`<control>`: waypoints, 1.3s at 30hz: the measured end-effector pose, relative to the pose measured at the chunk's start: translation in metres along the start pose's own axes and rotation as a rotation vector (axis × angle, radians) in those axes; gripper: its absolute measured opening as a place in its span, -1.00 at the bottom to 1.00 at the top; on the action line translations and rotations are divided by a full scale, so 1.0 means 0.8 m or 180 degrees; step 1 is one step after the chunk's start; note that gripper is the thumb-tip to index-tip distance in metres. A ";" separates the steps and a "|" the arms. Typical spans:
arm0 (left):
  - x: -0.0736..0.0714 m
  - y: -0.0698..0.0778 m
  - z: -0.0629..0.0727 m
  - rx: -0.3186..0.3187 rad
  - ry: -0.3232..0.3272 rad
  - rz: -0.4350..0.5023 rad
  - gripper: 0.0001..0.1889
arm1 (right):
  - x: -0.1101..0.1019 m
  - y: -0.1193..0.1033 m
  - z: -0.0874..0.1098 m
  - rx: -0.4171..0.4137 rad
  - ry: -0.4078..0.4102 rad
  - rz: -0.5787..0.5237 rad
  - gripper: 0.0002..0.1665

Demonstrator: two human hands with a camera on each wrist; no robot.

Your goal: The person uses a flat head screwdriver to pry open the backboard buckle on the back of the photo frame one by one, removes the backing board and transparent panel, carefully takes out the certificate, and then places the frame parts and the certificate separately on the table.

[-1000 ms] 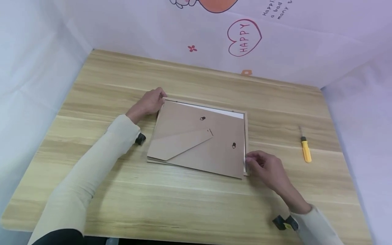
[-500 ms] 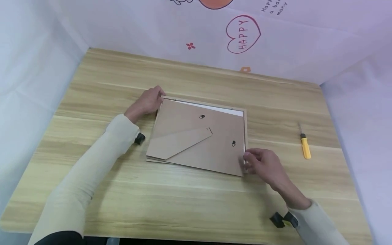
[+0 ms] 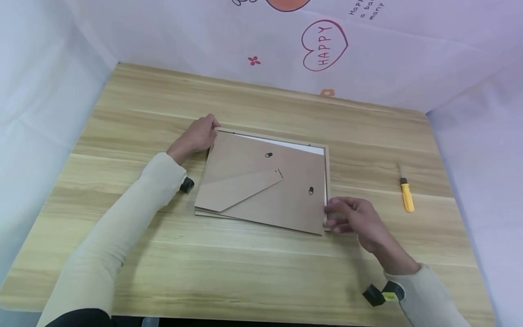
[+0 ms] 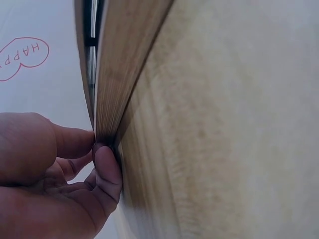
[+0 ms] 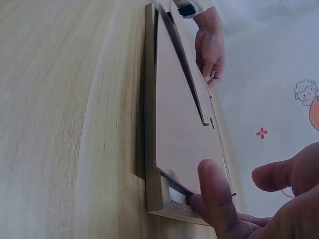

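A photo frame (image 3: 327, 181) lies face down, with its tan backing board (image 3: 245, 154) set askew in it and overhanging the near side. The board bears a folded easel stand (image 3: 241, 193) and two small black hanging hooks. White sheet shows in the gap along the far side. My left hand (image 3: 199, 135) pinches the far left corner; in the left wrist view its thumb and a finger (image 4: 108, 172) grip the wooden edge. At the near right corner, my right hand (image 3: 359, 220) has its fingers spread, a fingertip (image 5: 196, 201) touching the gap between board and frame.
A yellow-handled screwdriver (image 3: 407, 195) lies on the wooden table (image 3: 261, 281) to the right. White printed cloth (image 3: 184, 41) hangs behind and on both sides. Black camera mounts (image 3: 187, 185) sit at both wrists.
My right hand's fingers have shifted and spread at the frame's right edge. The left hand keeps its hold on the corner. Frame and board have barely moved.
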State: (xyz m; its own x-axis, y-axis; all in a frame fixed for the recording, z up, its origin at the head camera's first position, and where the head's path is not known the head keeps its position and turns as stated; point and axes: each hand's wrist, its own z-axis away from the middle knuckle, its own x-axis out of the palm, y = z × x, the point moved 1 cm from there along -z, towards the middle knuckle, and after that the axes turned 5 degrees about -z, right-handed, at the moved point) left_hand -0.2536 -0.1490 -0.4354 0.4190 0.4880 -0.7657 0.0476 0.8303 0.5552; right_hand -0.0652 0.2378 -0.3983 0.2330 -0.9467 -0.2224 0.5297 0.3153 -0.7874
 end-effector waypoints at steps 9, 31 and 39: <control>-0.001 0.001 0.003 0.0028 0.0045 -0.0010 -0.67 | -0.008 0.007 -0.002 0.0093 -0.0066 -0.0284 -0.41; 0.001 0.003 0.007 0.0058 0.0072 0.0060 -0.66 | -0.004 0.005 -0.022 -0.0327 -0.0519 -0.0896 -0.89; 0.001 0.003 0.007 0.0012 0.0087 0.0046 -0.67 | -0.009 0.001 -0.026 -0.0595 -0.0805 -0.0988 -0.89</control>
State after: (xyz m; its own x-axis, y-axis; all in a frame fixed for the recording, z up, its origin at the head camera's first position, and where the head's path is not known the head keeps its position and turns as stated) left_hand -0.2482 -0.1478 -0.4331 0.3946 0.5072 -0.7662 0.0453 0.8221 0.5675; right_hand -0.0836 0.2438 -0.4095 0.2907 -0.9415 0.1706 0.4550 -0.0209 -0.8903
